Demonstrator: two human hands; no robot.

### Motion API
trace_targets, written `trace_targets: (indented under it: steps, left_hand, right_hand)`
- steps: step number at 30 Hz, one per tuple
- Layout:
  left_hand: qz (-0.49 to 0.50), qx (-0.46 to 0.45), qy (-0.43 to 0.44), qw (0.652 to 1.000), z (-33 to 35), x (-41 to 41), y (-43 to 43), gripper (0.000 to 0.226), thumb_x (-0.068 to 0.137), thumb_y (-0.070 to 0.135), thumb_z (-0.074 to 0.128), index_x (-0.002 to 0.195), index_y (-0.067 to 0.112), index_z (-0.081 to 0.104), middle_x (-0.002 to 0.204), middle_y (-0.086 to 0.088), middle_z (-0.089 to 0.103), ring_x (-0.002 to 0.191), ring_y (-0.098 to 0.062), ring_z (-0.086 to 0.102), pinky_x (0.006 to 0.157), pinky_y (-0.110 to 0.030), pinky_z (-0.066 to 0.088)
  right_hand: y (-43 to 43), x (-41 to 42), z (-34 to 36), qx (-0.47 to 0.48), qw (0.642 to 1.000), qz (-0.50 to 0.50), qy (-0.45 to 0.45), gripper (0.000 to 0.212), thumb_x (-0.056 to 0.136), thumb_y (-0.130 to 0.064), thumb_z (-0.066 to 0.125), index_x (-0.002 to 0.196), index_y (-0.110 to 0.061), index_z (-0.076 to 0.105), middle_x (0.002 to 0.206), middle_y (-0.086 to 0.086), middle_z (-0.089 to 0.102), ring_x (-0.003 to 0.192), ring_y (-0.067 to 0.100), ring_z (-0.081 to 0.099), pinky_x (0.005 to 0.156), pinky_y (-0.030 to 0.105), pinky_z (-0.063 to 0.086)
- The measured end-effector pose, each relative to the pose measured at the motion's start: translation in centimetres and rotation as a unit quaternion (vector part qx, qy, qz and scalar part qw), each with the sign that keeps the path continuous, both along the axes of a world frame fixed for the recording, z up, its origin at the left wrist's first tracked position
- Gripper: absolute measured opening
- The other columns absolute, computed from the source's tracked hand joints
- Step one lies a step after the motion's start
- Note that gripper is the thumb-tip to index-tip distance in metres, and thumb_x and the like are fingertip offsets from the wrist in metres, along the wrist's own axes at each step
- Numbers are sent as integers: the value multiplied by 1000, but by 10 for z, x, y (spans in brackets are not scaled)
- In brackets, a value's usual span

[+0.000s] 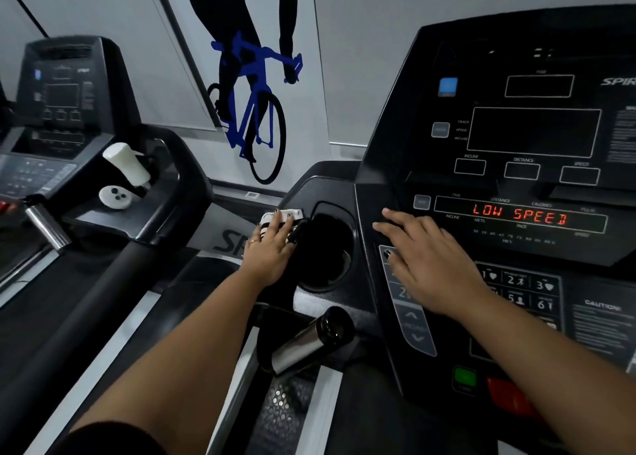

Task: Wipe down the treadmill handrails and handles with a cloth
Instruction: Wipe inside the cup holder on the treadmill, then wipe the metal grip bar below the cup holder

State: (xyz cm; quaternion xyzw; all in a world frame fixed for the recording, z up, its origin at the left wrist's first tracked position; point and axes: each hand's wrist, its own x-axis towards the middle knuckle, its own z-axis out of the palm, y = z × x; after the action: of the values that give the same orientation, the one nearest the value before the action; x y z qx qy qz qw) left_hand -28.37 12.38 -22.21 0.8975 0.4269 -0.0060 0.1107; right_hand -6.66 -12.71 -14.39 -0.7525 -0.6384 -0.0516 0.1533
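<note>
Forearms reach forward: left hand (270, 248) presses flat, fingers straight, on the striped cloth (280, 217) beside the cup holder (327, 248); right hand (423, 258) rests open on the console (389, 137). I judge the silver handle (303, 349) not yet wiped

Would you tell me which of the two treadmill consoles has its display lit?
The near console on the right, under the right hand: its display reads LOW SPEED in red. The far-left console shows no lit text.
</note>
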Motion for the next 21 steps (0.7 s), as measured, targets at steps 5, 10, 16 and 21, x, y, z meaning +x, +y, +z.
trace_targets:
  steps: [5, 10, 16, 21]
  left_hand:
    - [-31, 8, -17, 999, 7, -37, -55, 70, 86, 57, 9, 154, 40, 13, 164, 9, 5, 152, -27, -1, 121, -54, 2]
    - [-54, -19, -39, 998, 2, -76, -99, 54, 93, 50, 14, 147, 55, 8, 157, 30, -5, 144, -13, -15, 119, -48, -4]
    - [61, -203, -226, 951, 10, -83, -145, 35, 103, 10, 42, 122, 35, 58, 152, 24, 19, 146, -1, 4, 114, -21, 15]
    - [193, -370, -372, 829, 39, -84, -176, 23, 104, 22, 44, 102, 17, 67, 105, 9, 66, 106, -8, 60, 84, -13, 45]
  right_hand:
    - [-1, -4, 0, -6, 1000, -9, -16, 52, 95, -36, 34, 146, -26, 36, 155, -8, 28, 123, 18, 42, 96, 40, 44]
    - [-1, -7, -1, -18, 999, -17, -29, 52, 96, -36, 35, 147, -24, 35, 156, -4, 28, 123, 20, 43, 98, 40, 44]
    - [-6, -13, 2, -23, 1000, -8, 17, 51, 98, -29, 38, 148, -22, 35, 159, -2, 24, 131, 21, 39, 112, 39, 30]
    - [-13, -21, -2, -45, 997, -4, 61, 52, 101, -23, 39, 152, -22, 27, 163, 1, 12, 147, 23, 19, 122, 42, 4]
